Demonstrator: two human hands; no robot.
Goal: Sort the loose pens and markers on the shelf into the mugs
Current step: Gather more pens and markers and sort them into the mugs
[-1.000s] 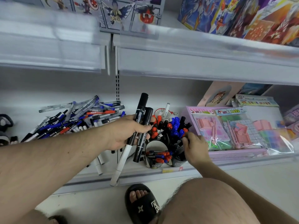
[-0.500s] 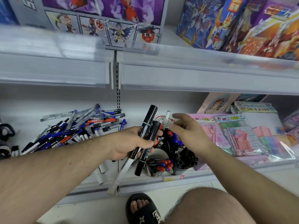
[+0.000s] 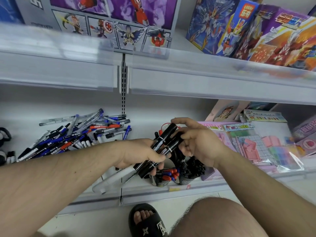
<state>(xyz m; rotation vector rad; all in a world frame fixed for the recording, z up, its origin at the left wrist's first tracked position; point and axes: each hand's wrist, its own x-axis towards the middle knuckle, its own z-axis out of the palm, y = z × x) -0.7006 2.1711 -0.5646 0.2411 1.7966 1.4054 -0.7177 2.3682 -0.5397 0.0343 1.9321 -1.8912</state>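
My left hand [image 3: 142, 154] grips two thick black markers [image 3: 162, 144] and a thinner white-barrelled pen [image 3: 112, 181] that sticks out downward. My right hand [image 3: 196, 142] pinches the upper end of one of the black markers. Below the hands stand mugs at the shelf's front edge: one mug [image 3: 165, 181] holds red and blue capped pens, another mug [image 3: 188, 180] holds black ones. A third mug behind is mostly hidden by my hands. A pile of loose pens and markers [image 3: 77, 132] lies on the white shelf to the left.
Pink stationery packs [image 3: 256, 142] in clear bags lie right of the mugs. The upper shelf edge [image 3: 188, 82] overhangs, with toy boxes [image 3: 248, 29] on it. Black objects [image 3: 5, 144] sit at the far left. My sandalled foot [image 3: 147, 221] and knee are on the floor below.
My right hand has come from just right of the markers onto the black markers and now pinches one. The left hand has kept its bundle and lifted slightly. The view has tilted upward.
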